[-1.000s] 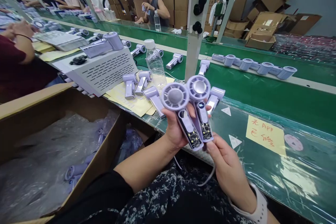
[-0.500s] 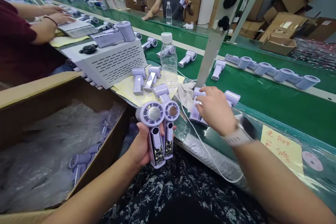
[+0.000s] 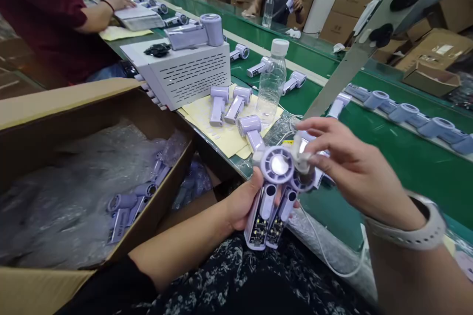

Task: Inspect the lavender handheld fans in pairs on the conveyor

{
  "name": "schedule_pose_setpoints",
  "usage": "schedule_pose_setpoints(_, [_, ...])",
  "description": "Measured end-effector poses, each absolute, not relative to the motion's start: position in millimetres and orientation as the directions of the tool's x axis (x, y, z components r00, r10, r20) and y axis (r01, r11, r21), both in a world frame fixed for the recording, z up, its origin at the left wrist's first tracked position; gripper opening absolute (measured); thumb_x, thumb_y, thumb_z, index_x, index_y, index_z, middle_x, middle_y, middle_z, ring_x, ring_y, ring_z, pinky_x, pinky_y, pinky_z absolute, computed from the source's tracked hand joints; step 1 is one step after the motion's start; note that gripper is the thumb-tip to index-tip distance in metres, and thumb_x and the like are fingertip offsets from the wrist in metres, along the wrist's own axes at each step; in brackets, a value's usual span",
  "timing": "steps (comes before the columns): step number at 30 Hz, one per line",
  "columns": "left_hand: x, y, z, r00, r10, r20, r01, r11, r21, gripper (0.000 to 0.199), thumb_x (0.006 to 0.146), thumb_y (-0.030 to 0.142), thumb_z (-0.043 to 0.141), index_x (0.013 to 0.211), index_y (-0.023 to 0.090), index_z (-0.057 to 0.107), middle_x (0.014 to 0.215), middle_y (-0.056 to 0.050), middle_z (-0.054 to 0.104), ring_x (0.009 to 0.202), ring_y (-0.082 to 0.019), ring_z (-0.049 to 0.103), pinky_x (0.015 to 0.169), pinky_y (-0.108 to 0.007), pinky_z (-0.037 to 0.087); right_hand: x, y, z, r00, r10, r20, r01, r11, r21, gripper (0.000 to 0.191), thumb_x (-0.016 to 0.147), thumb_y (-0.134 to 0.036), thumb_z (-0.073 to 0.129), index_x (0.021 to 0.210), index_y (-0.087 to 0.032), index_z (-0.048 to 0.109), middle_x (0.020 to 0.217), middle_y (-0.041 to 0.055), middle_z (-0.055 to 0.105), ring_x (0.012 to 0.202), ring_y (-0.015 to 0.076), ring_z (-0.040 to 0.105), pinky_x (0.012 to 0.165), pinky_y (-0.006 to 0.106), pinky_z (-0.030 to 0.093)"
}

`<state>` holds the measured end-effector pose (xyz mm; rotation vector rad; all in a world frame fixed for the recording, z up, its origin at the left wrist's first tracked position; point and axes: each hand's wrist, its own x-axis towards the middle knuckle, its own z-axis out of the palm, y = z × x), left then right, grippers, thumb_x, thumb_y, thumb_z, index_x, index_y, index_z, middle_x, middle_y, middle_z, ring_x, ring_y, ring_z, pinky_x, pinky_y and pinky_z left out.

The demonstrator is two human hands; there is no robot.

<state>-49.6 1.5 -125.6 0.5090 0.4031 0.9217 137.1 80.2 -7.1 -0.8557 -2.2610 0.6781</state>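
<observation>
My left hand is wrapped round the handles of two purple handheld fans side by side. The nearer fan shows a shiny round metal plate in its head, and its handle bares a circuit board. On the second fan the head is partly covered by a crumpled whitish cloth. That cloth is pinched between the thumb and fingers of my right hand, which has a watch strap on the wrist. More purple fans lie behind my right hand, mostly hidden.
Several fans lie on yellow paper beside a clear bottle. A white vented box stands behind. An open carton with fans and plastic wrap is at left. A white cable hangs over the bench edge. Co-workers sit along the green conveyor.
My right hand has picked up the cloth from the bench and brought it to the fans' heads. The view has turned left, and the held fans now appear further right.
</observation>
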Motion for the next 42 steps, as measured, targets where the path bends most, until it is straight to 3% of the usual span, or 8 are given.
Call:
schedule_pose_setpoints(2, [-44.8, 3.1, -122.0, 0.687, 0.72, -0.098, -0.551, 0.603, 0.577, 0.077, 0.061, 0.092, 0.066, 0.068, 0.016, 0.069, 0.086, -0.013, 0.079, 0.069, -0.022, 0.073, 0.066, -0.032, 0.06, 139.1, 73.1, -6.3, -0.692, 0.681, 0.239, 0.293, 0.568, -0.769, 0.009, 0.097, -0.029, 0.065, 0.102, -0.028, 0.072, 0.143, 0.0057, 0.063, 0.136, 0.0301, 0.058, 0.101, 0.042, 0.055])
schedule_pose_setpoints(5, [-40.5, 2.8, -117.2, 0.808, 0.586, -0.064, -0.446, 0.679, 0.583, 0.073, 0.063, 0.089, 0.069, 0.069, 0.016, 0.068, 0.08, -0.011, 0.077, 0.064, -0.023, 0.073, 0.066, -0.036, 0.062, 144.5, 73.8, -11.0, -0.775, 0.632, -0.015, 0.297, 0.343, -0.891, 0.058, 0.092, -0.034, 0.073, 0.146, -0.032, 0.054, 0.138, 0.0074, 0.068, 0.124, 0.0286, 0.068, 0.088, 0.036, 0.061])
schedule_pose_setpoints(9, [-35.5, -1.2, -118.3, 0.793, 0.605, -0.071, -0.448, 0.657, 0.606, 0.069, 0.064, 0.085, 0.073, 0.069, 0.016, 0.068, 0.071, -0.008, 0.073, 0.063, -0.021, 0.071, 0.066, -0.032, 0.061, 149.0, 69.1, -16.1, -0.801, 0.557, -0.218, 0.373, 0.181, -0.91, 0.049, 0.095, -0.042, 0.069, 0.14, -0.026, 0.061, 0.089, 0.0026, 0.078, 0.069, 0.0194, 0.074, 0.056, 0.025, 0.056])
schedule_pose_setpoints(20, [-29.4, -7.2, -134.2, 0.812, 0.577, -0.093, -0.464, 0.733, 0.497, 0.076, 0.065, 0.088, 0.07, 0.073, 0.013, 0.066, 0.085, -0.013, 0.078, 0.067, -0.021, 0.073, 0.067, -0.032, 0.063, 141.6, 62.1, -30.0, -0.7, 0.703, 0.127, 0.445, 0.568, -0.692, 0.051, 0.11, -0.054, 0.039, 0.101, -0.021, 0.077, 0.087, 0.0058, 0.079, 0.073, 0.0184, 0.072, 0.065, 0.028, 0.052])
schedule_pose_setpoints(25, [-30.6, -4.3, -133.5, 0.774, 0.633, -0.004, -0.576, 0.706, 0.411, 0.074, 0.069, 0.086, 0.068, 0.067, 0.012, 0.064, 0.101, -0.014, 0.077, 0.091, -0.026, 0.076, 0.076, -0.033, 0.064, 164.9, 59.6, -27.8, -0.303, 0.875, 0.378, 0.591, 0.484, -0.646, 0.061, 0.103, -0.068, 0.044, 0.084, -0.021, 0.078, 0.074, 0.0083, 0.076, 0.061, 0.0211, 0.068, 0.055, 0.032, 0.047])
schedule_pose_setpoints(33, [-35.1, 4.0, -123.2, 0.724, 0.687, 0.066, -0.643, 0.637, 0.426, 0.074, 0.068, 0.085, 0.069, 0.067, 0.011, 0.067, 0.09, -0.015, 0.078, 0.088, -0.028, 0.077, 0.074, -0.035, 0.065, 180.7, 41.5, -48.6, -0.479, 0.869, 0.124, 0.247, 0.268, -0.931, 0.039, 0.101, -0.054, 0.061, 0.125, -0.029, 0.078, 0.134, 0.0086, 0.073, 0.121, 0.0294, 0.068, 0.098, 0.043, 0.056])
schedule_pose_setpoints(37, [-36.5, 4.5, -129.8, 0.688, 0.726, 0.007, -0.63, 0.592, 0.503, 0.075, 0.067, 0.087, 0.068, 0.067, 0.013, 0.068, 0.081, -0.013, 0.078, 0.082, -0.025, 0.076, 0.074, -0.033, 0.064, 164.6, 40.1, -65.7, -0.497, 0.865, -0.073, 0.215, 0.041, -0.976, 0.062, 0.094, -0.05, 0.071, 0.149, -0.026, 0.055, 0.134, 0.013, 0.069, 0.094, 0.0251, 0.073, 0.078, 0.039, 0.06])
schedule_pose_setpoints(42, [-47.9, -0.3, -143.9, 0.645, 0.764, -0.018, -0.635, 0.549, 0.543, 0.076, 0.063, 0.089, 0.069, 0.066, 0.013, 0.066, 0.077, -0.012, 0.076, 0.078, -0.024, 0.075, 0.072, -0.031, 0.063, 140.8, 42.7, -74.4, -0.521, 0.851, -0.065, 0.31, 0.118, -0.943, 0.04, 0.093, -0.047, 0.071, 0.124, -0.022, 0.062, 0.106, 0.0076, 0.075, 0.078, 0.0213, 0.07, 0.066, 0.033, 0.055])
